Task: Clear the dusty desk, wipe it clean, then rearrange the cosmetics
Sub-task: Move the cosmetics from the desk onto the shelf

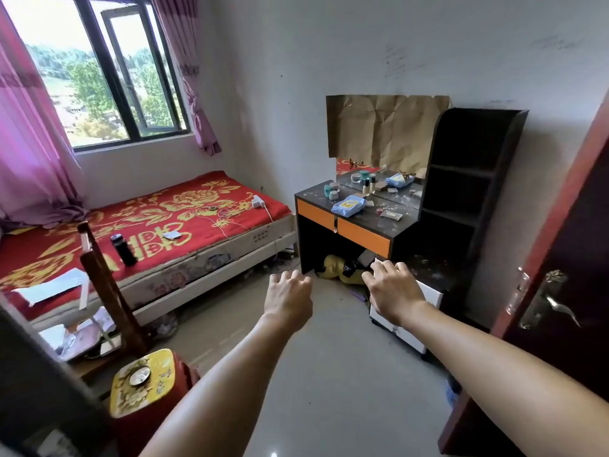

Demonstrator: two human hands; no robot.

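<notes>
The left hand (290, 296) and the right hand (392, 291) reach out in front, fingers loose and spread, holding nothing. The dusty desk (370, 221) stands well ahead, a bit to the right, so the right hand is nearer it. On its top sit little jars (331, 190) at the back left corner and a blue pack (348, 206) near the front edge.

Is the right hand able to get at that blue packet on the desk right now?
Probably not yet: the right hand hovers open, short of the desk; nothing blocks the blue packet on top.
</notes>
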